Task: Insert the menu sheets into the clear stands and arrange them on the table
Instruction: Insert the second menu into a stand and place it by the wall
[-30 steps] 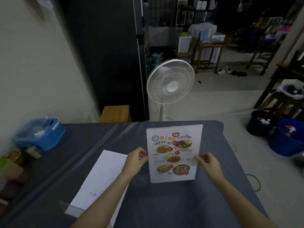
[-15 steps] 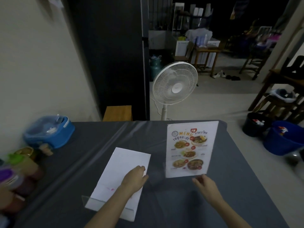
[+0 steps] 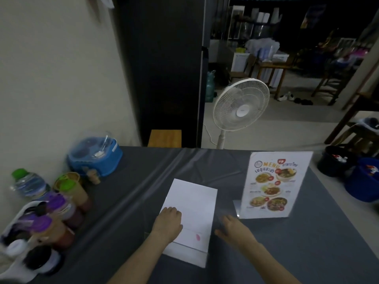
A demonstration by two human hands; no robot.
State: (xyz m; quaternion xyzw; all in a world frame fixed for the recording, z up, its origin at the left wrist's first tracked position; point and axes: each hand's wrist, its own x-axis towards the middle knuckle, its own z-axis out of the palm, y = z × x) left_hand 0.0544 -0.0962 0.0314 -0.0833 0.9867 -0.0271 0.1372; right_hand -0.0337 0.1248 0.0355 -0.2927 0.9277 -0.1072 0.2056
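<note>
Grey cloth covering the long table, with the work going on at the near middle. Standing upright at the right side, the clear acrylic stand with the colourful printed menu sheet, facing the near edge, probably for easy reading. Looking finished, and perhaps parked aside for leaving room.

Lying flat between the two hands, the white rectangular sheet, blank side up, seeming to sit in a second clear stand, with a clear base showing at the near end.

Pressing on the near left part of this sheet, the left hand, palm down, fingers loosely spread, gripping nothing, likely for stopping the piece from sliding. Waiting just right of the sheet, the right hand, open and empty, apparently preparing for taking the right edge.

Sitting at the far left, the blue plastic basket with clear lid, holding what looks like small cups and a spoon. Crowding the near left, the white caddy, carrying sauce bottles with purple caps.
</note>
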